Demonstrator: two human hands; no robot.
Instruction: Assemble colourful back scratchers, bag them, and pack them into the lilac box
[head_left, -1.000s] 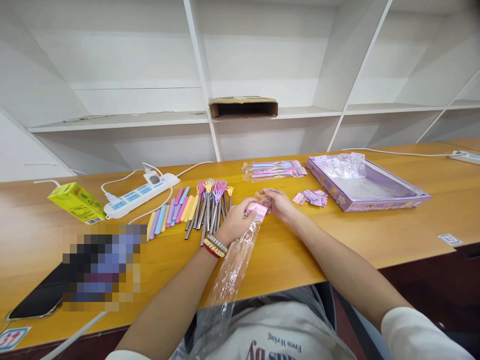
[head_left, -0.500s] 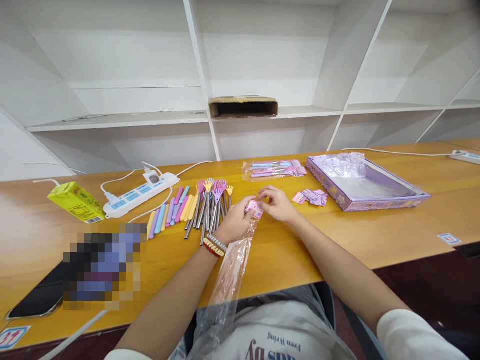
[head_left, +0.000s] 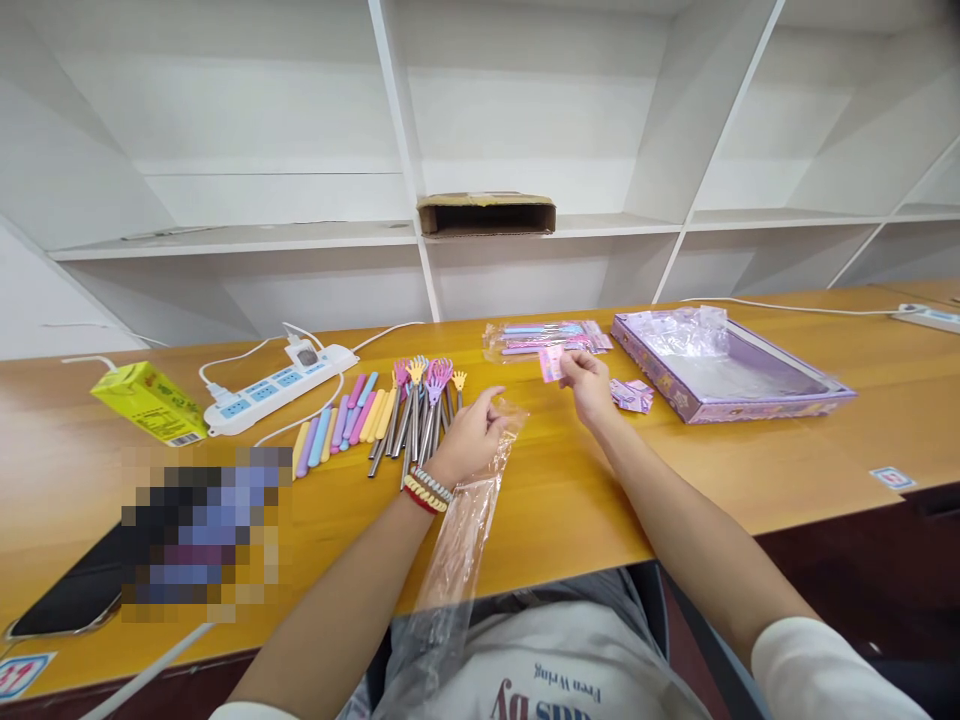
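Observation:
My left hand (head_left: 472,440) is closed on the mouth end of a long clear plastic bag (head_left: 465,540), its index finger raised. The bag hangs down over the table edge onto the lap. My right hand (head_left: 589,385) pinches a small pink printed card (head_left: 551,364) up and to the right of the bag's mouth. Several similar cards (head_left: 634,396) lie just right of that hand, which partly hides the pile. Left of my left hand are metal rods with coloured hand-shaped ends (head_left: 435,385), and beside them a row of pastel handles (head_left: 345,425).
Packed bags of rods (head_left: 544,335) lie behind my right hand. A purple open box (head_left: 757,405) holds clear plastic at the right. A power strip (head_left: 281,390), a yellow carton (head_left: 150,403) and a phone (head_left: 71,590) are at the left. A cardboard box (head_left: 487,213) sits on the shelf.
My right hand has moved up and right, away from my left hand, and now holds a pink card. The pink card seen at my left hand no longer shows there. My left hand stays put.

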